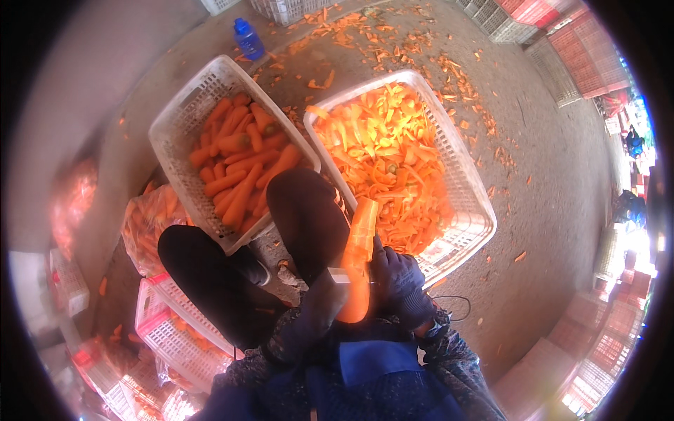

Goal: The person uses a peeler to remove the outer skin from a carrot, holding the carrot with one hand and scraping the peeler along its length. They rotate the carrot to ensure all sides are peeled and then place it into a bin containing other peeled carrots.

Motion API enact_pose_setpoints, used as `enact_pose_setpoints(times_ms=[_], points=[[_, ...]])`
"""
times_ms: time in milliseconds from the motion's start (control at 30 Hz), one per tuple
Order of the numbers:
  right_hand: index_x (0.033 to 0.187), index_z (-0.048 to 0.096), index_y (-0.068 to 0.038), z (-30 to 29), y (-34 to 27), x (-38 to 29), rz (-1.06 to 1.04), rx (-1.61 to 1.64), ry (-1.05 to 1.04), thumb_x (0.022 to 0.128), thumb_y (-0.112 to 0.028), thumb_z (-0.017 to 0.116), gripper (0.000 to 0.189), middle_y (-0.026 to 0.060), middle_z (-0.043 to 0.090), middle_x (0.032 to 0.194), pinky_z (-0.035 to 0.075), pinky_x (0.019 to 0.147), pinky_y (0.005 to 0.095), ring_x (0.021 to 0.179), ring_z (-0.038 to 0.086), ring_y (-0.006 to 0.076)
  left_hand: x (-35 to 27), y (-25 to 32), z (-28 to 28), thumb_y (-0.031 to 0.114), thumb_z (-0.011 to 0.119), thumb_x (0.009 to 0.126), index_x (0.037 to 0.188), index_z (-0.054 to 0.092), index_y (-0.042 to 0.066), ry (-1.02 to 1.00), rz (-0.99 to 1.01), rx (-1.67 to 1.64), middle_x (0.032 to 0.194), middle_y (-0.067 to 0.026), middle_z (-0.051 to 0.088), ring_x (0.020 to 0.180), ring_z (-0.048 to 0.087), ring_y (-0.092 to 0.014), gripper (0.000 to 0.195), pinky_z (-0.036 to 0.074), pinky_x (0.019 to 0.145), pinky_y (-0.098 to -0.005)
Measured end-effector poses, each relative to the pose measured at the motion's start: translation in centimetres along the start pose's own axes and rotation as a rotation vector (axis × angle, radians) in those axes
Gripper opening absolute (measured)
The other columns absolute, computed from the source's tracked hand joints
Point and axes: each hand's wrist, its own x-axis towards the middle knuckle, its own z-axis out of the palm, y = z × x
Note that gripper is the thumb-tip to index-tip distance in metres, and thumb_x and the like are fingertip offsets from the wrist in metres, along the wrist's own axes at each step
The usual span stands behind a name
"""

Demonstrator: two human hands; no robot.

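Observation:
A large carrot point(359, 258), partly peeled, stands tilted over my lap. My right hand point(397, 281), in a dark glove, grips its right side. On the carrot's left is my left hand point(324, 300), also gloved and somewhat blurred, closed around a tool with a pale flat end point(338, 275), probably a peeler. Beyond my knees, a white plastic crate point(463, 152) on the right holds a heap of carrot peelings point(389, 158). Another white plastic crate point(181, 158), to its left, contains whole carrots point(247, 158).
A blue plastic bottle point(248, 39) stands on the floor past the crates, near scattered peelings point(379, 42). At left are a plastic bag of carrots point(152, 226) and a pink-and-white crate point(174, 321). Stacked crates point(590, 52) line the far right side.

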Motion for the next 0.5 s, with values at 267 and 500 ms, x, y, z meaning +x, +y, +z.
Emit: enact_pose_setpoints(times_ms=[267, 500], points=[[0.137, 0.059, -0.003, -4.0, 1.4, 0.2, 0.206, 0.981, -0.670, 0.099, -0.020, 0.068, 0.043, 0.0108, 0.075, 0.104, 0.055, 0.083, 0.0326, 0.095, 0.069, 0.0160, 2.7, 3.2, -0.5, 0.022, 0.049, 0.105, 0.158, 0.031, -0.005, -0.140, -0.094, -0.317, 0.150, -0.0189, 0.050, 0.138, 0.050, -0.028, 0.062, 0.036, 0.118, -0.0409], [0.132, 0.062, 0.000, -3.6, 2.4, 0.6, 0.255, 1.032, -0.647, 0.097, -0.015, 0.067, 0.039, 0.0052, 0.073, 0.099, 0.054, 0.078, 0.0309, 0.088, 0.066, 0.0125, 2.1, 1.6, -0.5, 0.021, 0.049, 0.105, 0.159, 0.028, -0.005, -0.116, -0.225, -0.415, 0.150, -0.0189, 0.050, 0.138, 0.050, -0.028, 0.063, 0.036, 0.118, -0.0407]])
